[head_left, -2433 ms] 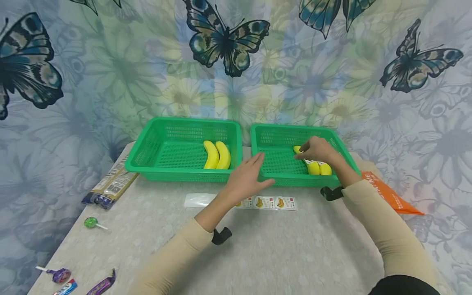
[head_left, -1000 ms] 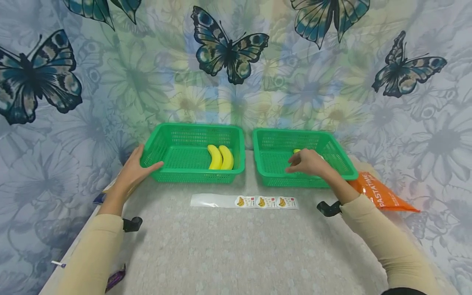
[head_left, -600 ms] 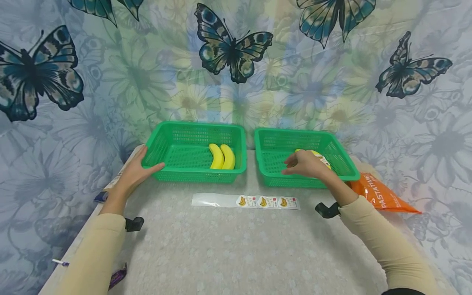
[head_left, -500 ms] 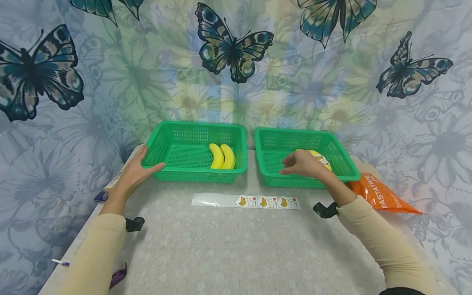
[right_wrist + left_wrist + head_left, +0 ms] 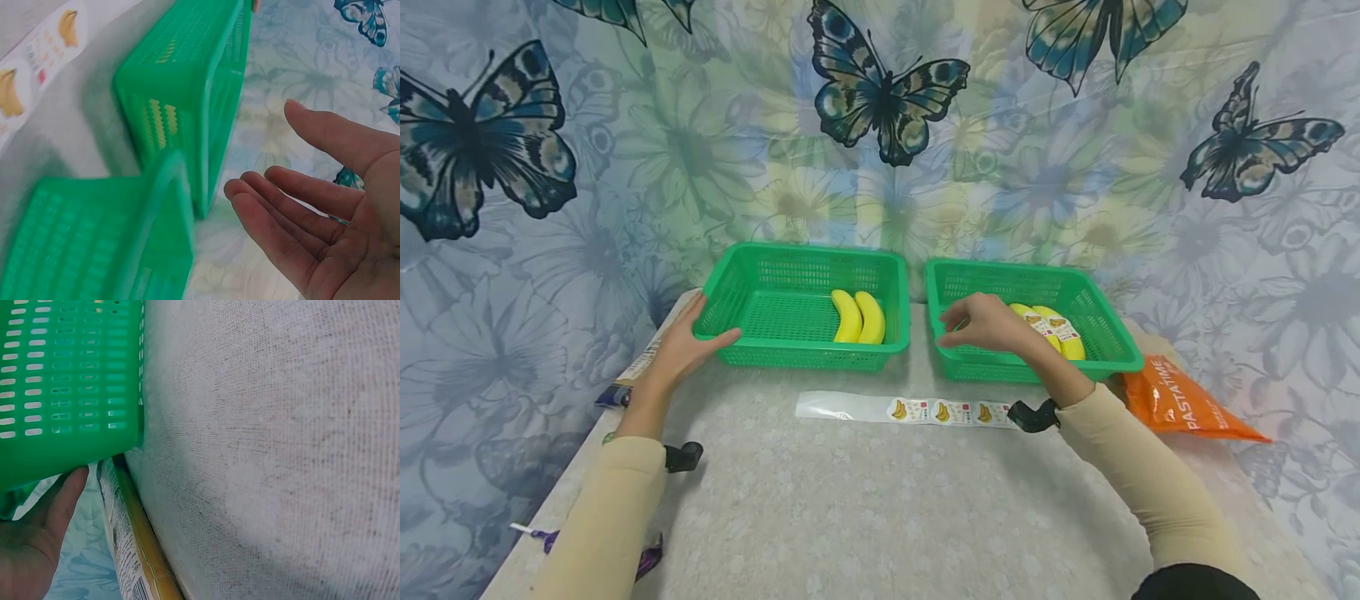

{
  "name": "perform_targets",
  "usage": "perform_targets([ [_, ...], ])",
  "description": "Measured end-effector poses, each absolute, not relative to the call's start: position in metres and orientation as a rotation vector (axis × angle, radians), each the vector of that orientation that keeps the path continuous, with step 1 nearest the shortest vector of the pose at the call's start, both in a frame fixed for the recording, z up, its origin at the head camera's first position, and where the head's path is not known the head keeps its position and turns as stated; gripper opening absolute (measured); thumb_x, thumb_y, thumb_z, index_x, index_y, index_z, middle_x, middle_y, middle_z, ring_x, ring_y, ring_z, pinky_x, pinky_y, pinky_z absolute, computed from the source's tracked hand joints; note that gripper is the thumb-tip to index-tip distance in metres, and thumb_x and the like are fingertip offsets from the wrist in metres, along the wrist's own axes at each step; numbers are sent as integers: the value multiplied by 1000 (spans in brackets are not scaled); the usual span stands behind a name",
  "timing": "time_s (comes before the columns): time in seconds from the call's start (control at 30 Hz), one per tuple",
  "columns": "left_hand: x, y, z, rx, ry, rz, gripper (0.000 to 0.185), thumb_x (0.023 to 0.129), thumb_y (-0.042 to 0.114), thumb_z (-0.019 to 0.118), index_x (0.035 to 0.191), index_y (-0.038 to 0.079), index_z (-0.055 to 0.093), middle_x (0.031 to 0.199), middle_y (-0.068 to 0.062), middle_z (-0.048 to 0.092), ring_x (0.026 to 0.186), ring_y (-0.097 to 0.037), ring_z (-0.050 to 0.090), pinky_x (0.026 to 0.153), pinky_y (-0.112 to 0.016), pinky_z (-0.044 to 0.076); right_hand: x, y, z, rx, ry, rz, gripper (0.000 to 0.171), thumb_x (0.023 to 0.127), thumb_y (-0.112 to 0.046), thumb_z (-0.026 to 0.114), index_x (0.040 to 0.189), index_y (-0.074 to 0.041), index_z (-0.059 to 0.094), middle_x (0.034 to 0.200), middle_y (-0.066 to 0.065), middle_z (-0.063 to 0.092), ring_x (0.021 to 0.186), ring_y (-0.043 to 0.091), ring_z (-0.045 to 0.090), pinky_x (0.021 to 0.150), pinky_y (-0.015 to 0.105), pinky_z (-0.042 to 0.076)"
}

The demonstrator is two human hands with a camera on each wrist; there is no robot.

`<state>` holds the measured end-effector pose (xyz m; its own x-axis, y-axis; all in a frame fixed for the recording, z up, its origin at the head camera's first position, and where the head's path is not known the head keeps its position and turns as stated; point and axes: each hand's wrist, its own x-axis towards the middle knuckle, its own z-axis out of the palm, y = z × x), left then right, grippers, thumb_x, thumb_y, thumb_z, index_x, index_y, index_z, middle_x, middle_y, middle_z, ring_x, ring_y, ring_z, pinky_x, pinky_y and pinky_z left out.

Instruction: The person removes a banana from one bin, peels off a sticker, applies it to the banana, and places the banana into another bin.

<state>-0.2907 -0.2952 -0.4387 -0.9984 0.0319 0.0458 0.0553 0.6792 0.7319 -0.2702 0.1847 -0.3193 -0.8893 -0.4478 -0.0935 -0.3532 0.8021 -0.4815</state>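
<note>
My right hand [image 5: 981, 323] hovers with an empty, loosely spread grip over the right basket [image 5: 1105, 360], its two stickered bananas [image 5: 1049, 327] just right of my fingers, long axes running front to back. My left hand [image 5: 683, 350] clasps the left basket [image 5: 730, 292] by its left rim on the desk [image 5: 880, 500]

pale flowered backdrop cloth [image 5: 700, 158] with dark butterflies [image 5: 883, 92], table [image 5: 880, 517] under light patterned cloth, soft even light
</note>
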Motion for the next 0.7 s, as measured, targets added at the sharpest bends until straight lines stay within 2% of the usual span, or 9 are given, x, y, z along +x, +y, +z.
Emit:
perform_targets([
  [0.17, -291, -296, -439, -72, -2839, -1270, 104, 86, 64, 61, 157, 27, -5, 165, -2, -10, 149, -48, -3, 107, -78, 15, -284, 160, -314, -651, 2764, -676, 48, 85, -35, 75, 125, -11, 67, 117, 8, 72, 104, 21, 68, 84, 37, 57],
  [0.5, -287, -295, -442, -45, -2811, -1274, 102, 86, 60, 63, 157, 26, -2, 166, -2, -6, 149, -46, 0, 108, -77, 16, -321, 109, -307, -732, 2719, -591, 49, 85, -38, 75, 125, -10, 66, 115, 9, 72, 102, 22, 68, 82, 35, 57],
  [0.7, -287, -293, -441, -38, -2785, -1283, 103, 85, 59, 65, 158, 25, 1, 166, -1, -3, 150, -46, 2, 108, -77, 16, -348, 85, -307, -676, 2668, -631, 49, 86, -35, 74, 125, -7, 66, 119, 14, 70, 92, 23, 71, 85, 41, 58],
])
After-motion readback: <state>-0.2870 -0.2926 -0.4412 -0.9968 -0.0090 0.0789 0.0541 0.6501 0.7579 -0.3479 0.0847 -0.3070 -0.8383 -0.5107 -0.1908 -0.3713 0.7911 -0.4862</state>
